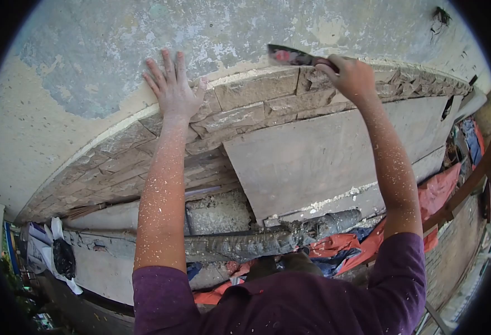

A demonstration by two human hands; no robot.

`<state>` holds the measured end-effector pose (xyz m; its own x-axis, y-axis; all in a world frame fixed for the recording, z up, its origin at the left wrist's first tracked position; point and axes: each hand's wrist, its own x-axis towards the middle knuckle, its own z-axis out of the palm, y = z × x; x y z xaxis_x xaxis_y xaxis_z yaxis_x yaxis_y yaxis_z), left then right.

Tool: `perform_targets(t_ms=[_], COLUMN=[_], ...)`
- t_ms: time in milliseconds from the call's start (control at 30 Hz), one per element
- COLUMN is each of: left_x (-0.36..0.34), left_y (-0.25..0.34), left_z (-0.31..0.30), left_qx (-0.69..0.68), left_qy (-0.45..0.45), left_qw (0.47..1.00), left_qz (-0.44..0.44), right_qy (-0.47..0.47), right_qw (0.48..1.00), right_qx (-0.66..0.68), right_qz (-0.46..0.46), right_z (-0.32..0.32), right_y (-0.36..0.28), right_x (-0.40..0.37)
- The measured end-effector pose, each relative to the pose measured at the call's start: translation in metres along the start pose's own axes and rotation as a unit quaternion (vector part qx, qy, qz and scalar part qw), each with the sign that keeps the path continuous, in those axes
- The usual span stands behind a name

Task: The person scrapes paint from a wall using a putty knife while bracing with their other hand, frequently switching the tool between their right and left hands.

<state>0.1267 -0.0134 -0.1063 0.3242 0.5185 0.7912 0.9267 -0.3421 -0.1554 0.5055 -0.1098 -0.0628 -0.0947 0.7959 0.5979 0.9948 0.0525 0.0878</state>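
Observation:
Against the wall (223, 39), whose paint is patchy and peeling, my left hand (176, 92) lies flat with its fingers spread, holding nothing. My right hand (349, 78) is wrapped round the handle of a scraper (293, 56). The scraper's dark blade, with a red mark on it, points left and is slightly blurred, close to the wall just above the top edge of the stone cladding (256, 92). Pale flakes cover both forearms.
A large grey board (323, 151) leans below the stone cladding, with flakes along its lower edge. Further down are a dirty pipe-like roll (245, 243), red-orange sheeting (438, 192) and a black plastic bag (63, 258) at the far left.

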Motion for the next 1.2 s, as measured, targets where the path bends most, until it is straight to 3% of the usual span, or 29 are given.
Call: perform_targets(t_ms=[67,233,333,467,600,700,767,1033,1100,1200], left_x=[0.005,0.000,0.003,0.001,0.003,0.007,0.001,-0.001,-0.004,0.004], left_y=[-0.005,-0.003,-0.004,0.000,0.003,-0.002,0.003,0.000,0.003,0.000], left_z=[-0.002,-0.002,0.003,-0.002,-0.005,-0.002,-0.005,-0.004,-0.004,-0.005], left_qx=[0.002,0.009,0.002,0.012,0.011,0.004,0.018,0.014,0.016,0.013], left_qy=[0.006,0.013,0.028,0.027,0.027,0.053,0.019,0.021,0.008,0.017], left_qw=[1.000,1.000,0.999,0.999,0.999,0.998,0.999,0.999,0.999,0.999], left_qz=[-0.010,-0.009,-0.016,-0.015,-0.023,-0.017,-0.033,-0.032,-0.048,-0.049], right_qy=[0.040,0.061,0.047,0.028,0.044,0.019,0.023,-0.021,0.018,0.011], right_qw=[0.999,0.998,0.995,0.989,0.995,0.990,0.991,0.996,0.998,0.995], right_qx=[0.022,-0.031,-0.018,-0.035,-0.020,-0.008,-0.001,0.043,0.043,0.073], right_qz=[0.003,-0.014,0.081,0.138,0.090,0.137,0.132,0.073,0.046,0.070], right_z=[0.003,0.016,-0.010,-0.012,0.003,-0.001,0.003,0.015,0.013,0.007], right_y=[0.019,-0.027,-0.006,-0.013,0.002,0.010,0.010,-0.021,-0.032,-0.023], right_x=[-0.003,-0.013,-0.020,-0.019,-0.037,-0.025,-0.030,-0.012,-0.014,-0.019])
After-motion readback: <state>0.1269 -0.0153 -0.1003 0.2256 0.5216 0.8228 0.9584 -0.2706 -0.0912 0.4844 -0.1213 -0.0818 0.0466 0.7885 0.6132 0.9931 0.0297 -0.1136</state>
